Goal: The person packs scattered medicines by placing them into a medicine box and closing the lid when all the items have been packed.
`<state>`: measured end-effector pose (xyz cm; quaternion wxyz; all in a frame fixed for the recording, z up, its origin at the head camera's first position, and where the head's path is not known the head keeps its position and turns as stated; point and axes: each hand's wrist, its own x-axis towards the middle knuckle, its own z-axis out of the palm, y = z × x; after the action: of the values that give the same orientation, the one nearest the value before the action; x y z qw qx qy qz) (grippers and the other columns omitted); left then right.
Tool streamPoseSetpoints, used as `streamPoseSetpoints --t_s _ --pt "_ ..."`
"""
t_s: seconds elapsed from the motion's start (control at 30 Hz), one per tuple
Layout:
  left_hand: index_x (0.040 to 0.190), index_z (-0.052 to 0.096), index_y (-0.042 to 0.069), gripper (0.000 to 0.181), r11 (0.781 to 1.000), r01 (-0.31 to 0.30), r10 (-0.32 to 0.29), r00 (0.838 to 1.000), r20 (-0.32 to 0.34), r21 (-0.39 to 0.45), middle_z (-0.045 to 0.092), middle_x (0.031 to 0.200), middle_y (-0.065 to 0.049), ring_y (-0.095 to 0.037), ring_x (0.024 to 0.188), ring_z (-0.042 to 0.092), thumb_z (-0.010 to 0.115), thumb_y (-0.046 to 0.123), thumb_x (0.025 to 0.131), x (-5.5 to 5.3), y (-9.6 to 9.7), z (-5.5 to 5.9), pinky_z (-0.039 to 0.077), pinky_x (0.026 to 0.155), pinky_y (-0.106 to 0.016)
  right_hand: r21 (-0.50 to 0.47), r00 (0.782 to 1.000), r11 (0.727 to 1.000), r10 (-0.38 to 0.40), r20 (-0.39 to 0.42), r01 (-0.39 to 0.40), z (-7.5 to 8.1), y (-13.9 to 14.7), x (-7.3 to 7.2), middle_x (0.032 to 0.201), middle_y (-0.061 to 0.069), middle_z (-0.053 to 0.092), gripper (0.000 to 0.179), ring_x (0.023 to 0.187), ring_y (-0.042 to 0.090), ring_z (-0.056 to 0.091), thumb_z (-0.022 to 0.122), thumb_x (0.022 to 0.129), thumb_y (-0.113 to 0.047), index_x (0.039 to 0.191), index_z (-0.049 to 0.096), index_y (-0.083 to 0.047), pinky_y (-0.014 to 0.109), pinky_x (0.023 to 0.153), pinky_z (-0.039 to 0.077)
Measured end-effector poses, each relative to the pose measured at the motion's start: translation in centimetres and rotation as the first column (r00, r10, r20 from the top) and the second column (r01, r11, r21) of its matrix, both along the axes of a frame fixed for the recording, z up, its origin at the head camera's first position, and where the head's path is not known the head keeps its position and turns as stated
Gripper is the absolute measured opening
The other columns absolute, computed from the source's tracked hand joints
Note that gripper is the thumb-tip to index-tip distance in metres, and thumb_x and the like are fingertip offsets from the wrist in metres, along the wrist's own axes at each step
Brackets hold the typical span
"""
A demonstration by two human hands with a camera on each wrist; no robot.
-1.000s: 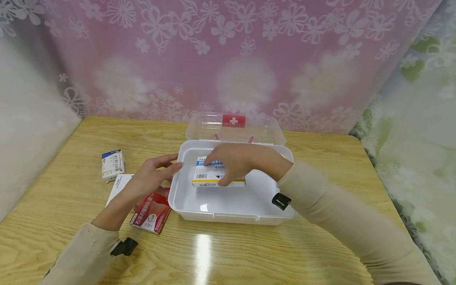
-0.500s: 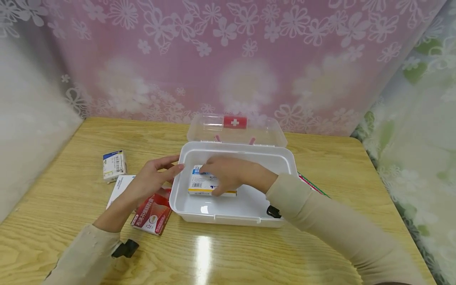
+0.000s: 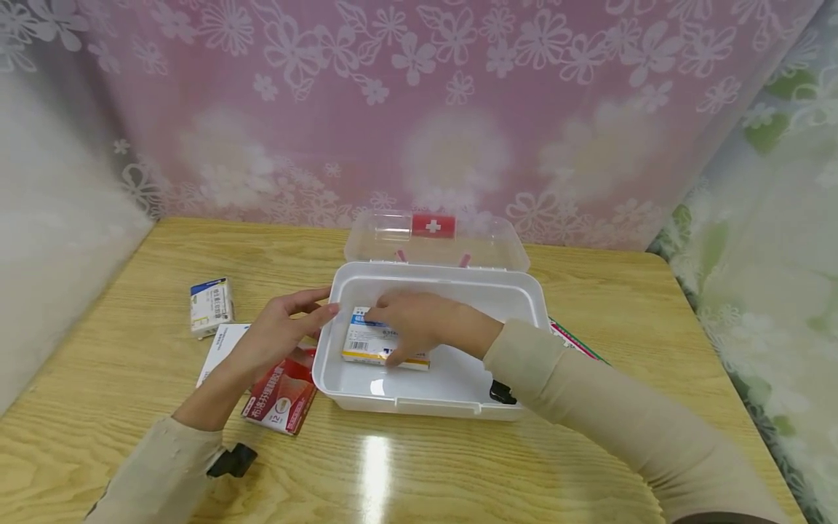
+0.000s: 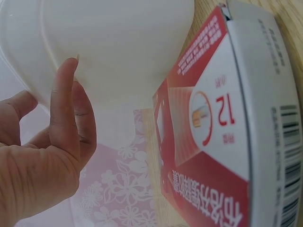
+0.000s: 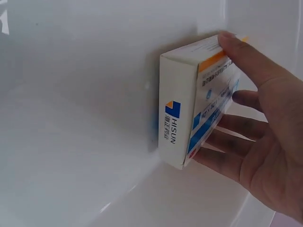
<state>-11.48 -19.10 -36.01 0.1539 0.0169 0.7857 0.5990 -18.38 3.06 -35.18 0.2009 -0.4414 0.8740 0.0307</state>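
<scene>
A white plastic first-aid box (image 3: 458,378) stands on the table, its see-through lid (image 3: 484,240) tipped back. My left hand (image 3: 284,327) holds its left rim, thumb on the rim and fingers against the outer wall. Inside at the left, a white medicine box (image 3: 369,342) with blue and yellow bands lies close to the floor. My right hand (image 3: 419,320) spans this medicine box; in the right wrist view the thumb is at its orange-banded edge and the fingertips (image 5: 203,153) reach the opposite edge. Beneath the left hand lies a red medicine box (image 4: 208,118).
Left of the first-aid box lie a flat white box (image 3: 222,346), partly under the left forearm, and a small white-and-blue medicine box (image 3: 211,307). A green-and-red edged item (image 3: 576,340) shows behind the right sleeve. A pink floral curtain (image 3: 419,131) hangs behind the wooden table (image 3: 314,480).
The right hand and the medicine box have moved left and toward the front inside the first-aid box, lower down. The left hand stays at the rim. The green-and-red item has come into view.
</scene>
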Motion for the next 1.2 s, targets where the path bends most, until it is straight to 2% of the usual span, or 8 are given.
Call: streamPoseSetpoints --t_s 0.1,0.2,0.37,0.47,0.57,0.7,1.13,1.2 --pt "0.145 0.043 0.013 0.064 1.000 0.001 -0.001 1.000 -0.002 -0.002 0.057 0.115 -0.018 -0.031 0.093 0.065 0.061 0.044 0.092 0.0 0.1 0.0 0.057 0.063 -0.044 0.039 0.999 0.999 0.014 -0.052 -0.012 -0.2 -0.2 0.3 0.133 0.001 0.049 0.081 0.114 0.016 0.048 0.075 0.076 -0.055 0.144 0.044 -0.025 0.034 0.101 0.040" --pt "0.145 0.042 0.012 0.064 1.000 0.001 -0.001 1.000 -0.001 0.003 0.056 0.115 -0.019 -0.031 0.093 0.065 0.061 0.043 0.092 0.0 0.1 0.1 0.057 0.063 -0.045 0.096 0.990 0.994 0.065 -0.128 -0.053 -0.3 -0.4 0.7 0.132 0.003 0.049 0.082 0.113 0.018 0.046 0.072 0.077 -0.058 0.146 0.043 -0.024 0.034 0.100 0.041" --pt "0.144 0.042 0.011 0.064 1.000 0.000 0.000 1.000 0.003 0.017 0.056 0.114 -0.020 -0.032 0.091 0.065 0.061 0.043 0.092 0.1 0.1 0.1 0.057 0.063 -0.046 0.188 0.958 0.976 0.155 -0.240 -0.111 0.0 -0.9 1.2 0.134 0.007 0.046 0.085 0.114 0.022 0.043 0.067 0.077 -0.063 0.146 0.042 -0.020 0.031 0.100 0.041" --pt "0.145 0.042 0.011 0.064 1.000 0.000 0.000 1.000 0.008 0.021 0.056 0.114 -0.020 -0.031 0.091 0.065 0.061 0.042 0.092 0.2 0.1 0.1 0.057 0.063 -0.046 0.226 0.941 0.965 0.195 -0.275 -0.134 0.2 -1.1 1.5 0.135 0.008 0.046 0.085 0.114 0.022 0.044 0.067 0.078 -0.062 0.146 0.042 -0.018 0.030 0.099 0.041" --pt "0.145 0.041 0.011 0.064 1.000 -0.001 0.001 1.000 0.014 0.020 0.056 0.115 -0.020 -0.030 0.091 0.065 0.061 0.042 0.092 0.3 0.1 0.1 0.057 0.063 -0.045 0.243 0.939 0.960 0.203 -0.277 -0.136 0.4 -1.1 1.7 0.135 0.008 0.045 0.085 0.114 0.022 0.043 0.069 0.079 -0.058 0.146 0.041 -0.016 0.029 0.101 0.040" --pt "0.146 0.041 0.012 0.065 1.000 -0.002 0.002 1.000 0.013 0.007 0.057 0.115 -0.019 -0.029 0.091 0.065 0.061 0.043 0.092 0.3 0.1 0.1 0.057 0.063 -0.045 0.224 0.951 0.967 0.176 -0.256 -0.119 0.5 -1.0 1.7 0.134 0.008 0.045 0.085 0.112 0.022 0.042 0.072 0.078 -0.055 0.147 0.041 -0.018 0.029 0.102 0.040" --pt "0.146 0.040 0.013 0.065 1.000 -0.002 0.002 1.000 0.002 -0.007 0.057 0.114 -0.019 -0.029 0.090 0.065 0.060 0.044 0.093 0.2 0.2 0.1 0.057 0.064 -0.045 0.181 0.979 0.981 0.100 -0.179 -0.067 0.5 -0.5 0.9 0.128 0.005 0.046 0.085 0.109 0.020 0.042 0.070 0.077 -0.060 0.148 0.038 -0.025 0.033 0.102 0.040" --pt "0.146 0.040 0.013 0.065 1.000 -0.003 0.003 1.000 0.002 -0.004 0.057 0.114 -0.019 -0.029 0.090 0.065 0.060 0.043 0.093 0.2 0.2 0.1 0.057 0.064 -0.045 0.161 0.986 0.985 0.081 -0.147 -0.057 0.6 -0.4 0.7 0.126 0.004 0.046 0.086 0.107 0.018 0.042 0.069 0.076 -0.061 0.148 0.039 -0.026 0.031 0.100 0.041"
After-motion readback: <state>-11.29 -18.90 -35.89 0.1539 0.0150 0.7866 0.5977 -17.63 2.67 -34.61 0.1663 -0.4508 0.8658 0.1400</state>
